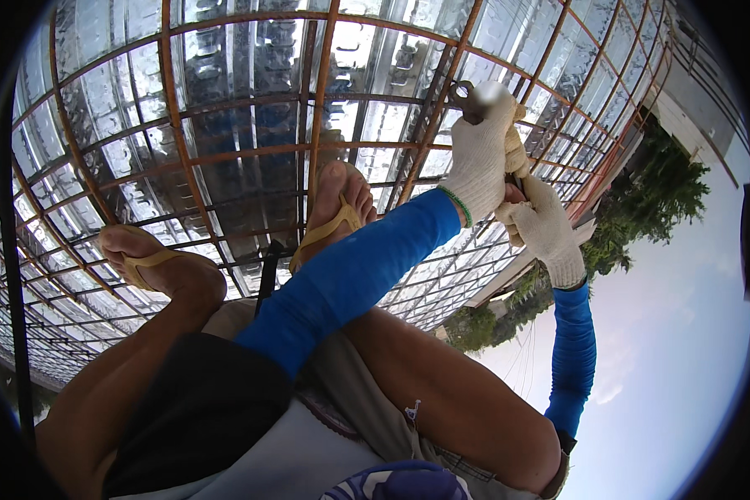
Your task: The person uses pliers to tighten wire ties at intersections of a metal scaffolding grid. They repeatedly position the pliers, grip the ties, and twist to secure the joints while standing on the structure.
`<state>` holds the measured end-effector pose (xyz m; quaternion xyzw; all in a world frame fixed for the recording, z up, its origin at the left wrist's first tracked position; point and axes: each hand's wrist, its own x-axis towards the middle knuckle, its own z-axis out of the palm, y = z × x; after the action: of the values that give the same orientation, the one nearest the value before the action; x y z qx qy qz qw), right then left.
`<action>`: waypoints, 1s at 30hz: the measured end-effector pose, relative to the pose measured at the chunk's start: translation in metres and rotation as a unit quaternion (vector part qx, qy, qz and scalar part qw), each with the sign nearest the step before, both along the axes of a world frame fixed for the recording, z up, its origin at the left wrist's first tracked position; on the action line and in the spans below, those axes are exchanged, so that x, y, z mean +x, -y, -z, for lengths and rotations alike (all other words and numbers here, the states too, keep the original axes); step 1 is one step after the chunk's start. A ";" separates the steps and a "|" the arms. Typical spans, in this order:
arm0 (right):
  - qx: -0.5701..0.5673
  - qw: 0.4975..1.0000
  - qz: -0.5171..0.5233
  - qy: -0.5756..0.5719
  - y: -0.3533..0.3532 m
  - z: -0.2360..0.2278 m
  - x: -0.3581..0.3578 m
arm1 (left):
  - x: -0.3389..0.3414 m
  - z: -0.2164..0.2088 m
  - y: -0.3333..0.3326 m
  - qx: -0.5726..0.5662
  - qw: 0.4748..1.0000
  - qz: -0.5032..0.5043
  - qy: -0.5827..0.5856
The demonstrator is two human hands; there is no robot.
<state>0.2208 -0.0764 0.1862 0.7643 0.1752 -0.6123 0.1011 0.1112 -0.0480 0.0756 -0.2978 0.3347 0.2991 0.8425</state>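
Left hand (485,142) gripping dark metal tool (472,108); right hand (546,221) curled beside it, contents unclear. I'd keep tool square to rebar grid (318,97).

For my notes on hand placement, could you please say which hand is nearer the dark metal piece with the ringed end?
Left. The left hand is at the dark metal piece, which juts from its grip; the right hand is farther, lower right in view.
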 end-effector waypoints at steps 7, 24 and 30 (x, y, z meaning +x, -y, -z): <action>0.202 0.754 -0.531 0.329 0.066 0.021 -0.011 | 0.023 -0.013 -0.007 -0.100 0.982 0.060 -0.145; 0.245 0.879 -0.380 0.153 0.034 -0.001 -0.010 | 0.007 0.007 0.003 0.001 0.999 -0.029 -0.027; 0.206 0.759 -0.539 0.301 0.076 0.031 -0.010 | 0.020 0.002 0.001 -0.044 0.990 0.052 -0.127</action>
<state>0.2111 -0.1524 0.1554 0.6913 0.6406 -0.1443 0.3016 0.1311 -0.0485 0.0738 -0.2764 0.4670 0.2749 0.7937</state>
